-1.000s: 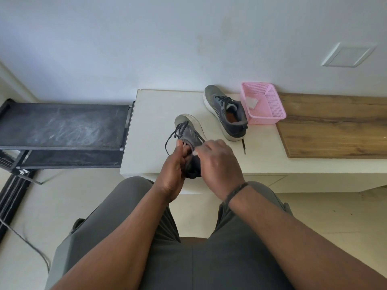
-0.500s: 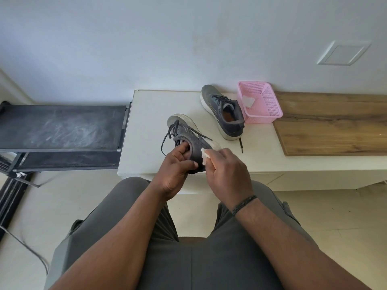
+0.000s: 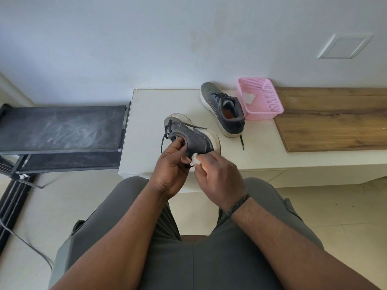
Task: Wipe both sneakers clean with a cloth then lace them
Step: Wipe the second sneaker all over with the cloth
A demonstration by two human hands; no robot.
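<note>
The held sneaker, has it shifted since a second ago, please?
Yes. The held sneaker has rolled onto its side, its white sole now facing the pink basket.

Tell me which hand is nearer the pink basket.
Right. The right hand with the cloth sits below-left of the pink basket; the left hand, gripping the sneaker, is farther left.

Heel of the near sneaker (image 3: pixel 194 139) hidden behind both hands, most of the white cloth (image 3: pixel 194 162) buried in the right hand (image 3: pixel 219 176), wooden board (image 3: pixel 335 120) cut by the right edge, basket scrap (image 3: pixel 248 97) too small to identify
</note>
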